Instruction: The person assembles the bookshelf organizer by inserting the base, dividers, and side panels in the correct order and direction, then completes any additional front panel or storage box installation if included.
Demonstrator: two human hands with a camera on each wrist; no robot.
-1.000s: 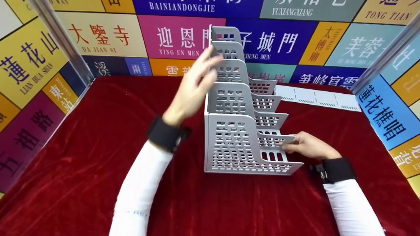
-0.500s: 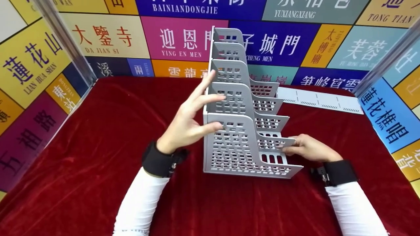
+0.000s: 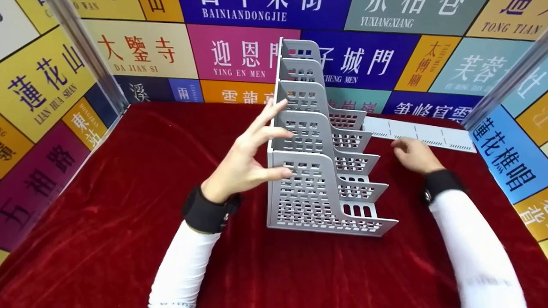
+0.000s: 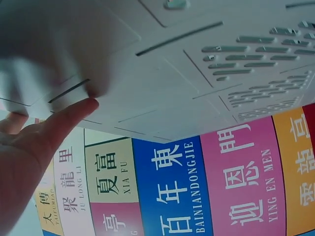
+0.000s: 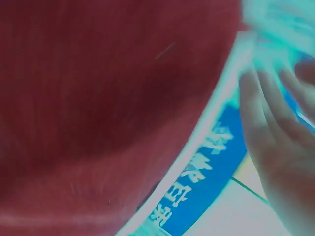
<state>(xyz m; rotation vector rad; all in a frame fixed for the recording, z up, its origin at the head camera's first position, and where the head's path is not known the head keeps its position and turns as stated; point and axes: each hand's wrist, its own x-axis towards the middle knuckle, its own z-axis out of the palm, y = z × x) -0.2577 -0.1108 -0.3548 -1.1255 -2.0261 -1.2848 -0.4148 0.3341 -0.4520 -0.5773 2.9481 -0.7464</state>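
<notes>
A grey file rack [image 3: 306, 188] with several perforated compartments stands on the red cloth, its tall back to the left and low fronts to the right. Beside the tall side is my left hand [image 3: 242, 158], thumb and fingers spread, fingertips overlapping the rack's edge in the head view. In the left wrist view a finger [image 4: 74, 113] reaches the rack's pale slotted panel [image 4: 162, 88]. My right hand [image 3: 415, 155] is off the rack, over the cloth at right, fingers loosely bent and holding nothing visible. Just beyond it lies a flat white strip [image 3: 456, 140] with dark hatch marks.
Red velvet cloth [image 3: 128, 205] covers the table. Colourful panels with Chinese lettering [image 3: 233, 51] form walls behind and at both sides. Metal posts rise at the left corner [image 3: 96, 64] and right corner [image 3: 505, 81].
My right hand has let go of a low front divider and moved back toward the white strip. My left hand came down along the rack's tall side, then stayed nearly still.
</notes>
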